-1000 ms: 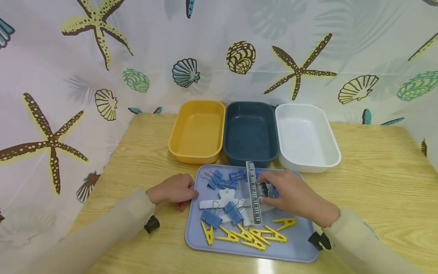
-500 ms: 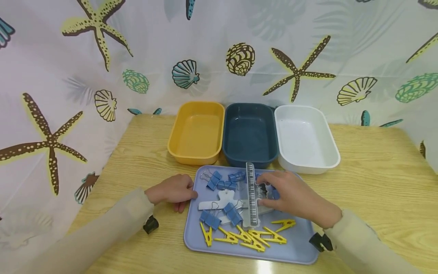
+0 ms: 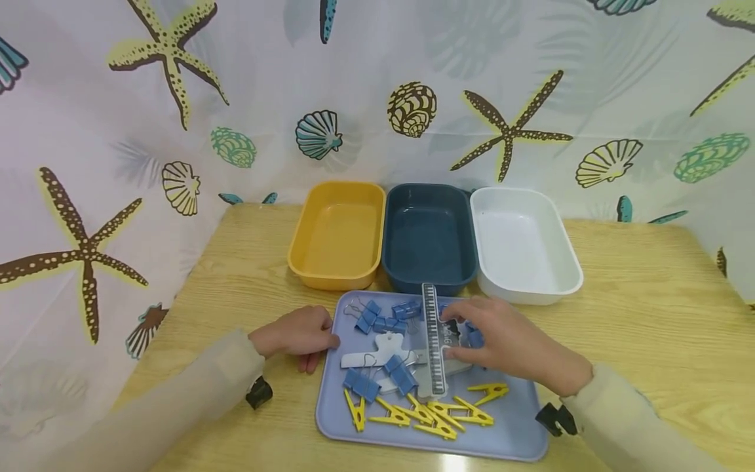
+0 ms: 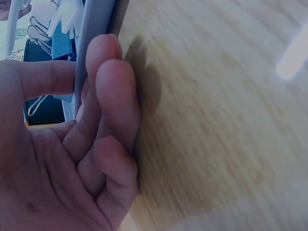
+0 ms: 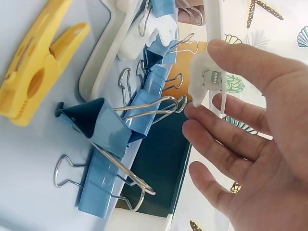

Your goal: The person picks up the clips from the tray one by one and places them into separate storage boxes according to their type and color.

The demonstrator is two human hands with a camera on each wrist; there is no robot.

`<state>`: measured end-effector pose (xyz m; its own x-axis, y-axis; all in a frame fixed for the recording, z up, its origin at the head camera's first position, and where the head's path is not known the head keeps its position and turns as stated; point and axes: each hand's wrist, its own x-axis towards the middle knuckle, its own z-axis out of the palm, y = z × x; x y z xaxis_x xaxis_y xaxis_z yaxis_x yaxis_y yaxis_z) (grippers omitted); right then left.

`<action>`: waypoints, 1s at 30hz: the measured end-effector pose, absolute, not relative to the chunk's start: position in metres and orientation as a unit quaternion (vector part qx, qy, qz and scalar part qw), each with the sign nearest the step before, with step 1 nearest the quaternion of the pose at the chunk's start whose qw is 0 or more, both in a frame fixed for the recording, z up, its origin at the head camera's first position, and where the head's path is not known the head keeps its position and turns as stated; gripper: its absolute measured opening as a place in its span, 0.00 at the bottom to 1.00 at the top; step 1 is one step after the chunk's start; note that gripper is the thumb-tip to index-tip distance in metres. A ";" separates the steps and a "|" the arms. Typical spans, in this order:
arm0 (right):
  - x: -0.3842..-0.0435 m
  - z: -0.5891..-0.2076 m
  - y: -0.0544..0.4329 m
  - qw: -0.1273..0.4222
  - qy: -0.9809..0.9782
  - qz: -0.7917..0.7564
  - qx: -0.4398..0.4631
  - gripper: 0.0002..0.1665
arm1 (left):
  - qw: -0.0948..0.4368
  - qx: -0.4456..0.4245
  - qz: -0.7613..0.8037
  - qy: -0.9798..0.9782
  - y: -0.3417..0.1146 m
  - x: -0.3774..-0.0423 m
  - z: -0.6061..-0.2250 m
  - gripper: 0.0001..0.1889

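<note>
My right hand [image 3: 501, 331] pinches a white spring clip with a ruler-marked edge [image 3: 434, 347] between thumb and fingers. In the right wrist view this ruler clip [image 5: 198, 77] shows its coil spring and stands above the other pieces. My left hand [image 3: 297, 334] grips the left rim of the light blue tray [image 3: 507, 436], thumb inside and the other fingers outside, low by the table. On the tray lie more white clips [image 3: 389, 342], several blue binder clips [image 3: 367, 318] with wire handles, and several yellow clothespins [image 3: 356, 416] along the near side.
Behind the tray, three bins stand side by side on the wooden table [image 3: 619, 314]: yellow [image 3: 336, 242], dark blue [image 3: 429, 236] and white [image 3: 522, 249]. A cloth [image 3: 354, 59] printed with shells and starfish hangs behind and at the sides.
The head view has tilted up slightly, so the scene sits a little lower. Both hands keep their holds on the ruler clip and the tray rim.
</note>
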<state>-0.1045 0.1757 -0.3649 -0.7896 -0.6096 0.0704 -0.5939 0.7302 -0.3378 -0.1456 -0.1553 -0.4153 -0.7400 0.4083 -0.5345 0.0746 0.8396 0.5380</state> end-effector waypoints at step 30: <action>-0.107 -0.363 0.179 0.013 0.931 -0.180 -0.316 0.28 | 0.355 0.124 0.258 0.890 -0.156 -0.148 -0.417 0.14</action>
